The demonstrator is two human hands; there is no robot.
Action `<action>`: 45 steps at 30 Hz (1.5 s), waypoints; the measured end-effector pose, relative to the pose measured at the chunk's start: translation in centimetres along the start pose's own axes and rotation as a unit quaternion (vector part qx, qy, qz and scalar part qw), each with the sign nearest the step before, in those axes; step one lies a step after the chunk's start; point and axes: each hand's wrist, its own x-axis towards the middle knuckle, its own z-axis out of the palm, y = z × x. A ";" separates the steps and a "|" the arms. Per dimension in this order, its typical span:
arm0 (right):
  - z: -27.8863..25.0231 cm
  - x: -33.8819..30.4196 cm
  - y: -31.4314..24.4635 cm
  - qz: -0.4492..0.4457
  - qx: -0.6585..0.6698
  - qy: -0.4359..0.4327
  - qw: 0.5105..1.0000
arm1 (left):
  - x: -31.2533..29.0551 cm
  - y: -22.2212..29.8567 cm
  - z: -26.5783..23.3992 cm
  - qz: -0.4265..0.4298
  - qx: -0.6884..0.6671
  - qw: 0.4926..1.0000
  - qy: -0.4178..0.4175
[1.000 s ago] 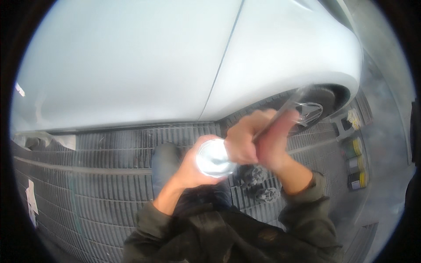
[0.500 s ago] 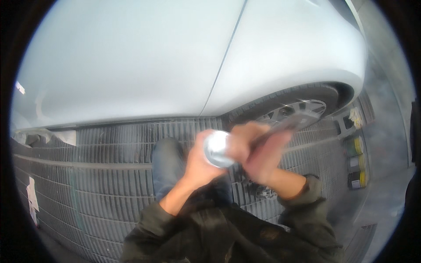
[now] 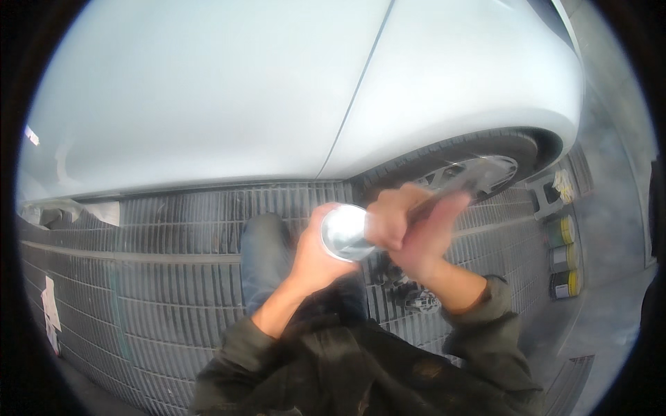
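My left hand [image 3: 310,258] is closed around a silvery round can [image 3: 345,233], its bright circular end facing up toward me. Whether that end is a lid or the inside of the can is not clear. Right beside it, my right hand [image 3: 424,232] is smeared by motion, with its fingers bent and its thumb side outward. A flat, dark, blurred thing [image 3: 472,179] sticks out from that hand toward the car wheel; its kind cannot be made out. The right fingers are close to the can's edge, and I cannot tell whether they touch it.
A pale car body [image 3: 243,90] fills the far side, with a wheel [image 3: 479,166] at the right. Below lies a slatted metal floor grating [image 3: 166,298]. Several tins with yellow bands [image 3: 563,258] stand at the right. Crumpled paper [image 3: 83,211] lies at the left.
The can is tipped slightly, showing more of its side toward the right hand. The right hand and the flat thing have shifted a little to the right, still blurred.
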 end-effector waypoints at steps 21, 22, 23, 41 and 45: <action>2.0 3.2 -5.1 0.036 0.036 0.075 0.996 | 1.1 -0.5 -1.7 -0.042 0.018 0.999 -0.007; 2.1 3.5 -4.9 0.015 0.040 0.084 0.996 | 1.0 -0.4 -1.7 -0.042 0.015 0.999 -0.021; 1.1 3.8 -3.4 0.011 0.047 0.034 0.998 | 0.7 -0.5 -2.1 -0.044 0.015 0.999 -0.024; 1.7 1.2 -2.4 0.170 0.017 0.065 0.983 | 1.1 0.8 -1.3 -0.052 -0.023 0.998 -0.032; 1.7 1.4 -4.7 0.101 0.009 0.049 0.994 | 0.9 0.0 -1.7 -0.031 -0.003 0.999 -0.033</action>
